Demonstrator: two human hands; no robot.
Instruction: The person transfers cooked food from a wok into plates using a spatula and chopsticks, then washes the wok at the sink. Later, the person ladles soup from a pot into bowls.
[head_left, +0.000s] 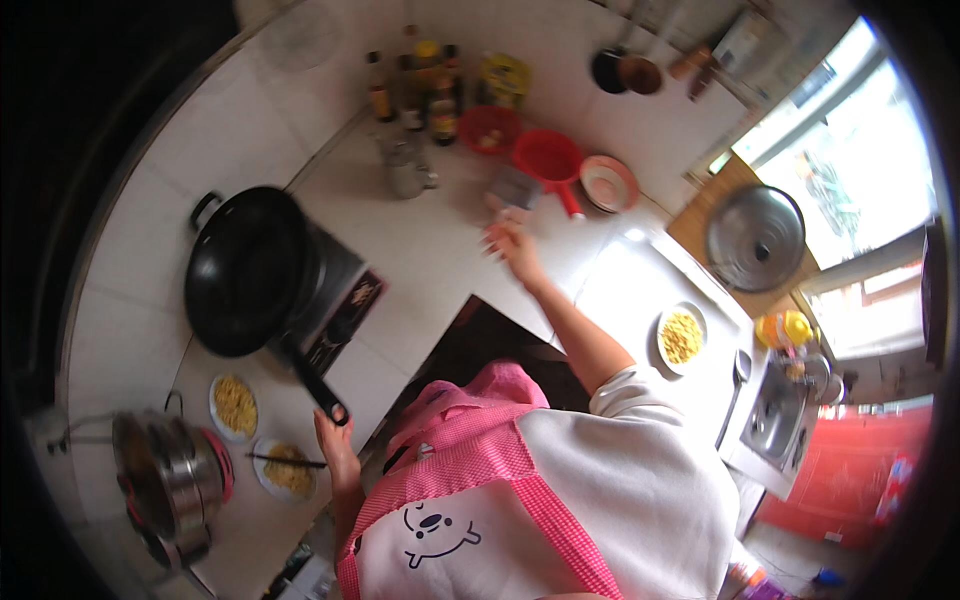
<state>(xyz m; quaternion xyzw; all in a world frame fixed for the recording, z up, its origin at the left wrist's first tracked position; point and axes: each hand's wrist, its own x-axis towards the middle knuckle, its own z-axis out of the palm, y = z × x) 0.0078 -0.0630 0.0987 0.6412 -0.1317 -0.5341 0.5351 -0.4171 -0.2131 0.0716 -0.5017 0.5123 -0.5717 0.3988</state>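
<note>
My left hand (337, 442) is on the end of the long handle of a black wok (244, 270), which stands tilted on an induction cooker (341, 315). My right hand (512, 244) is stretched out over the white counter, blurred, close to a clear plastic container (514, 189); whether the fingers touch or hold it I cannot tell. Beyond it are a red plastic strainer (547, 157) with a handle, a red basket (489, 129) with small pale pieces in it, and a pink-rimmed bowl (609, 184). A glass jug (406, 171) stands left of the container.
Bottles (443, 120) fill the back corner. Plates of yellow food (235, 407) (285, 472) lie at left, chopsticks (281, 460) across one; another plate (681, 337) is at right. A steel pot (169, 472), wok lid (756, 238), ladle (739, 375) and sink (772, 416) surround the counter.
</note>
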